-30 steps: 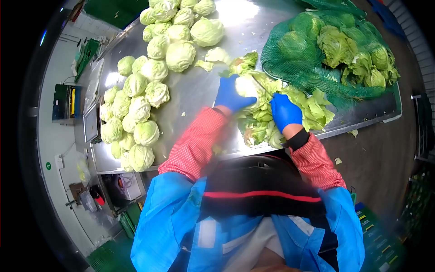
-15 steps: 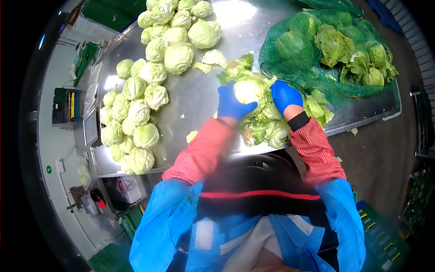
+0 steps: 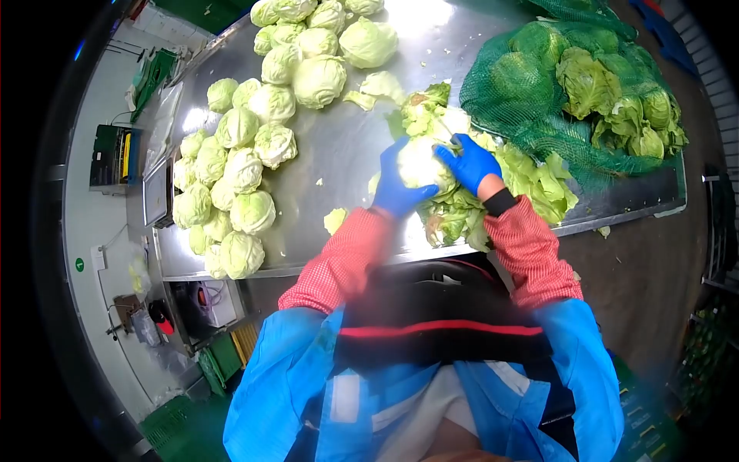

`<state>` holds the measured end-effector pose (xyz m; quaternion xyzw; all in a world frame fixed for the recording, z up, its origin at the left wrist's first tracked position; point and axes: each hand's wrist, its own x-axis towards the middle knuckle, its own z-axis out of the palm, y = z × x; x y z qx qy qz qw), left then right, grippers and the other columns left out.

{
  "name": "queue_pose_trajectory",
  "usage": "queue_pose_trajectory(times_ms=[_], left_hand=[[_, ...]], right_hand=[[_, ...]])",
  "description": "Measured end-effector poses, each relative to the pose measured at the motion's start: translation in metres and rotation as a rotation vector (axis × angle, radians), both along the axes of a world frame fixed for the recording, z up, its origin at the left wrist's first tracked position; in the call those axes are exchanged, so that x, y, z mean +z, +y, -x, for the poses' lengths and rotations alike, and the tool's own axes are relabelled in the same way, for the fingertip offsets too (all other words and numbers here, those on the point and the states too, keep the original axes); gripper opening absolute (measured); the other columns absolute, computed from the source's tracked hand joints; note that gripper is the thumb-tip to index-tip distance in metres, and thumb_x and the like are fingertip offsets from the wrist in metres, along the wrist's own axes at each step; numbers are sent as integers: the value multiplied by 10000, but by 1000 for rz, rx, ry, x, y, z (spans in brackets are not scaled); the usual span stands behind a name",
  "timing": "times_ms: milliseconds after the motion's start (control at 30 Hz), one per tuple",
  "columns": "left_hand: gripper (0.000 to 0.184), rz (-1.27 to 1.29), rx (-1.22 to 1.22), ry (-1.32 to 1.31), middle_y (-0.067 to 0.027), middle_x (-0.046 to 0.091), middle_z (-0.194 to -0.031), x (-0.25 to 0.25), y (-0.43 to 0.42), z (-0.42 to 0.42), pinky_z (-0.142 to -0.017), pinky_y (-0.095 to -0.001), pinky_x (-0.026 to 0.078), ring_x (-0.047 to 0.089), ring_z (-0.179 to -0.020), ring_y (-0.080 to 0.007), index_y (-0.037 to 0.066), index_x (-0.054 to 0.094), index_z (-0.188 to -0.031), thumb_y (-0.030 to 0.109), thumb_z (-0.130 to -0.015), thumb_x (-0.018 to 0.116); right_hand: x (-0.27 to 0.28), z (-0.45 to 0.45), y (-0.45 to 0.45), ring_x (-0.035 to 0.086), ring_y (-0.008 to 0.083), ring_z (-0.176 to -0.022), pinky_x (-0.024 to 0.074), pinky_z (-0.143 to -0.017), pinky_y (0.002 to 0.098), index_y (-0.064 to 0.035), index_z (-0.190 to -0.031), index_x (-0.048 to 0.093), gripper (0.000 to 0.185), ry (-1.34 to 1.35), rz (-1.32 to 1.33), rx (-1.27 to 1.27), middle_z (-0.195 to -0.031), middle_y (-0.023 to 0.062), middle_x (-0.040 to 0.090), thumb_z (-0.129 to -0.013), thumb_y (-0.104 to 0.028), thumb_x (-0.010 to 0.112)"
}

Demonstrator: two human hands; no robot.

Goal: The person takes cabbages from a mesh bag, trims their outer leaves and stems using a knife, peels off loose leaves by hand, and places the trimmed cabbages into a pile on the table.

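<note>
A pale cabbage head (image 3: 417, 163) rests among loose leaves near the table's front edge. My left hand (image 3: 398, 187), in a blue glove, cups its left and near side, with the thumb pointing right. On the other side, my blue-gloved right hand (image 3: 473, 164) presses its fingers on the cabbage's right edge. Loose outer leaves (image 3: 456, 222), some browned, lie just below and under the hands. More trimmed leaves (image 3: 426, 109) lie beyond the cabbage, and broad green leaves (image 3: 539, 183) spread to the right of my right hand.
Several trimmed cabbages (image 3: 245, 169) are grouped on the left of the metal table (image 3: 323, 169), with more cabbages (image 3: 319, 81) at the back. A green mesh sack (image 3: 508, 92) at the right holds leafy cabbages (image 3: 589, 81). Crates (image 3: 115, 169) stand left of the table.
My right hand has moved left from the leaves onto the cabbage's right side. My left hand stays at its left side. The view has shifted slightly.
</note>
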<state>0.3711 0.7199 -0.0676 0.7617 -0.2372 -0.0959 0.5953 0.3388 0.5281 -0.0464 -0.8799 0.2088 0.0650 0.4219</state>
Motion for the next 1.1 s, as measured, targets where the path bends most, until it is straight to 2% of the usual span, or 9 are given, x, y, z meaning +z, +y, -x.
queue_pose_trajectory(times_ms=[133,233,367,467,600,733,867,967,1100], left_hand=[[1041,61,-21,101,-167,423,-1286,-5,-5,-6,-976,-387,427,475,-1165,-258,28,266,-1370,267,-563,878],[1029,10,-37,46,-157,436,-1294,-9,-2,-11,-1000,-366,413,479,-1169,-248,50,263,-1384,265,-588,879],[1010,95,-85,140,-146,434,-1298,-4,2,-21,-1017,-368,390,455,-1191,-244,49,279,-1382,258,-594,874],[970,63,-130,196,-148,411,-1319,-2,10,-34,-1019,-366,385,442,-1200,-248,43,307,-1374,247,-606,864],[939,6,179,125,-162,420,-1321,25,3,-23,-1008,-373,391,444,-1195,-268,35,331,-1372,244,-618,851],[940,-522,318,-310,-187,483,-1257,-1,-9,-31,-979,-395,411,477,-1159,-292,-4,378,-1340,294,-591,862],[821,-23,277,177,-169,544,-1211,-5,14,-48,-918,-342,468,544,-1098,-230,-10,409,-1301,252,-655,843],[766,-84,263,23,-152,542,-1204,-37,26,-55,-902,-341,480,549,-1084,-233,9,411,-1305,227,-693,817],[886,-53,323,331,-204,410,-1321,-31,28,-52,-1006,-380,386,427,-1210,-273,-6,350,-1349,296,-666,827]], right_hand=[[32,17,15,583,362,-1052,464,-886,416,-57,-1266,483,822,21,126,62,-1177,209,584,-706,-640,635],[26,29,8,610,347,-987,479,-845,411,-67,-1204,539,706,-27,85,63,-1090,191,627,-744,-596,628],[-11,44,1,641,339,-773,506,-676,416,-129,-947,625,223,-127,349,-79,-873,126,677,-862,-325,561],[-18,51,6,642,339,-743,505,-658,416,-132,-919,622,197,-274,226,-174,-823,116,679,-858,-313,571],[-12,47,24,649,311,-804,503,-720,388,-147,-1074,590,307,-233,-24,-178,-931,108,679,-840,-343,619],[-16,45,43,635,297,-915,488,-787,378,-143,-1134,553,356,-78,-105,-198,-1073,95,656,-822,-296,630],[-36,46,30,627,326,-917,488,-786,400,-148,-1091,583,314,-142,-19,-180,-1008,127,661,-810,-279,631],[-4,27,32,628,333,-919,489,-798,403,-130,-1242,503,528,-119,92,-57,-1079,146,634,-797,-378,643],[24,10,75,631,332,-908,494,-786,408,-95,-1371,371,750,-288,264,75,-1124,170,599,-780,-469,644]])
